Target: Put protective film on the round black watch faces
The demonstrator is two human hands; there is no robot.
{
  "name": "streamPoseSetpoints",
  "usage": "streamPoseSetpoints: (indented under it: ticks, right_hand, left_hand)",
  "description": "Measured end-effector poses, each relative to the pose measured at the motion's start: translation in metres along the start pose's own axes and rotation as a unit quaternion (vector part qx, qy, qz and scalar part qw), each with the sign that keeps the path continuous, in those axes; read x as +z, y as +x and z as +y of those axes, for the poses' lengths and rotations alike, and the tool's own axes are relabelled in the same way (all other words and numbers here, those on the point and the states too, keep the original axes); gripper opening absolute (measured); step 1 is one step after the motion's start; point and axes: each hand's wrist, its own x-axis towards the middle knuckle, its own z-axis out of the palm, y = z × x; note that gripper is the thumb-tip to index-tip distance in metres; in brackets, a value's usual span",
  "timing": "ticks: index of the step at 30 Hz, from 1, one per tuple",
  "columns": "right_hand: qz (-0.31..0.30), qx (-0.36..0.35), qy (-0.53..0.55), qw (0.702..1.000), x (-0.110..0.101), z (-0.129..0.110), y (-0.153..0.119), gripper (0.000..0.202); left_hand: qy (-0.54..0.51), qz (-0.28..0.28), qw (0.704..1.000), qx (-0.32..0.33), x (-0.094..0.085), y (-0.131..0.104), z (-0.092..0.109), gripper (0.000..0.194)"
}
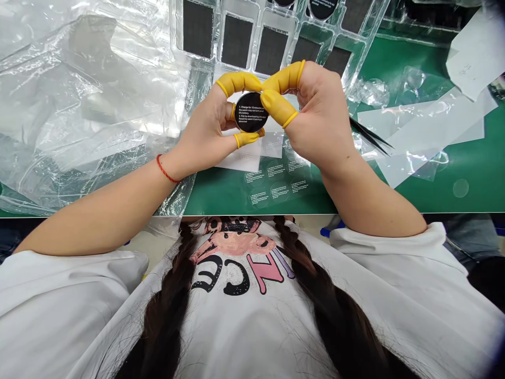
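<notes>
A round black watch face [251, 112] with small white printed text faces up between my hands. My left hand [215, 123], with yellow finger cots, holds it by the rim, fingers above and at the left, thumb below. My right hand [311, 108] has its yellow-covered thumb and index finger pinched together at the upper right edge of the face; whether something thin is between them is too small to tell. Below the hands lies a clear sheet of round printed stickers [276, 184], beside white paper [240, 158] partly under my left hand.
A clear plastic tray [256, 39] with black inserts and round watch faces stands at the back. Crumpled clear plastic bags [90, 95] cover the left. Black tweezers [371, 136] and translucent sheets [430, 131] lie at the right on the green mat [469, 166].
</notes>
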Motion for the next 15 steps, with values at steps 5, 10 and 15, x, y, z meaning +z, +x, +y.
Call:
streamPoseSetpoints:
  ticks: [5,10,15]
  right_hand:
    - [-0.012,0.027,-0.01,1.0,0.0,-0.002,0.0,0.015]
    - [-0.008,0.011,-0.016,1.0,-0.001,-0.003,0.0,0.016]
    - [-0.01,0.028,-0.031,0.999,0.0,-0.002,0.001,0.016]
  left_hand:
    - [-0.009,-0.007,1.0,0.029,0.0,0.001,-0.009,0.056]
    - [0.006,0.001,1.0,-0.012,0.001,0.0,0.0,0.053]
    - [0.019,0.001,0.999,-0.046,0.001,0.0,0.007,0.056]
